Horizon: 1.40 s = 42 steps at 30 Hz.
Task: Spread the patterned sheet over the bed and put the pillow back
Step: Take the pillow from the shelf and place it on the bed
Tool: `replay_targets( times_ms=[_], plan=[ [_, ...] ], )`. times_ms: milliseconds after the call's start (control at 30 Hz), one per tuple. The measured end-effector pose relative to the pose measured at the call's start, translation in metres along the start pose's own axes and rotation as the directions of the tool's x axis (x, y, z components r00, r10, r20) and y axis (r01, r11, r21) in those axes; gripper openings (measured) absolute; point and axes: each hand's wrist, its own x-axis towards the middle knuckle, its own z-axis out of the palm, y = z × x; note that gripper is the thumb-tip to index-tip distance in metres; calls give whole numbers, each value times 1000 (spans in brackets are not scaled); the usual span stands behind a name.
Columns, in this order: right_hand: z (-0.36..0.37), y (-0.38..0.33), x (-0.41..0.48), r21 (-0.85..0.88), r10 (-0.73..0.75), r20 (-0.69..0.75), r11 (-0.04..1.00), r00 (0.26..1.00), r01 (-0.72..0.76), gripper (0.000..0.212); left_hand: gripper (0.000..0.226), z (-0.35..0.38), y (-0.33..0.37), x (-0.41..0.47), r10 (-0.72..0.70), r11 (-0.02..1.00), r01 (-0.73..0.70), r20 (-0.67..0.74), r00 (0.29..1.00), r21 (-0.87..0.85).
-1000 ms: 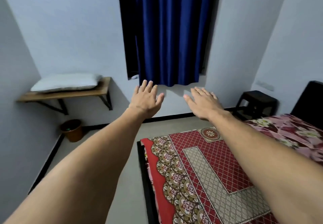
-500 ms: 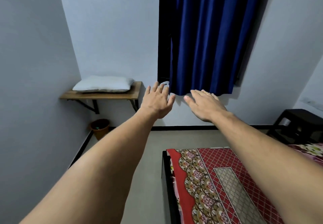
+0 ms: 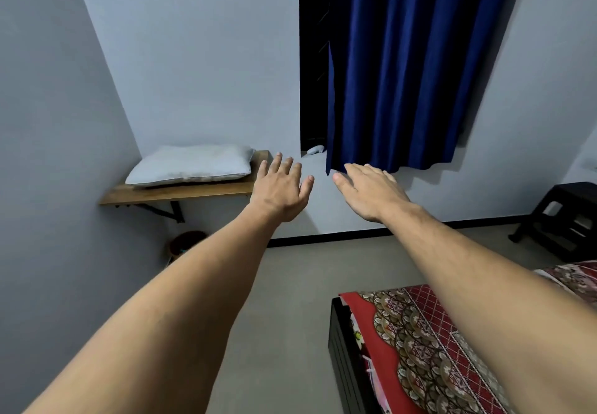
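Grey-white and soft, the pillow [image 3: 190,165] lies flat on the wooden shelf [image 3: 181,191] fixed in the corner, well apart from the bed [image 3: 345,358]. Compared with a second ago, I see the view has swung left: the shelf and pillow now sit nearer the middle of the picture, and the bed has slid to the lower right edge. I judge that the person has turned away from the bed toward the pillow, so the fetching step is in hand and the spreading step looks finished.

The patterned sheet [image 3: 429,346], red with a scalloped border, covers the visible corner of the bed; how it lies further along I cannot tell.

Both arms reach forward. The left hand [image 3: 280,189] is spread wide, palm down, holding nothing, and appears just beside the right end of the shelf in the picture, though not yet at the pillow. The right hand [image 3: 370,192] is likewise flat with fingers extended, holding nothing, below the hem of the blue curtain [image 3: 403,64].

Around the route: a small brown bin [image 3: 185,245] stands on the floor under the shelf, partly hidden by the left forearm; a dark stool [image 3: 562,216] stands by the far wall on the right. The floor between looks open. I note the bin as the only thing near the feet on approach.
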Motion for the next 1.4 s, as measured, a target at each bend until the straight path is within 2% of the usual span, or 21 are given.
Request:
replay_targets(
  times_ms=[333, 700, 867, 1067, 1400],
  plan=[
    [23, -44, 103, 19, -91, -47, 996, 995, 92, 61, 65, 12, -76, 69, -62, 997, 64, -36, 997, 38],
    [58, -64, 276, -29, -287, 4, 958, 958, 287, 63, 62, 52, -179, 180, -273, 959, 272, 10, 962, 84],
    [69, -67, 368, 4, -325, 26, 946, 945, 325, 67, 61, 63, -219, 243, -419, 906, 419, -14, 908, 69],
    [93, -85, 456, 62, -390, 79, 921, 917, 386, 66, 59, 83, -257, 292, -514, 852, 515, -40, 857, 93],
    [128, -138, 580, 45, -490, 90, 872, 867, 488, 63, 61, 124, -350, 358, -720, 692, 721, -77, 689, -20]
  ],
)
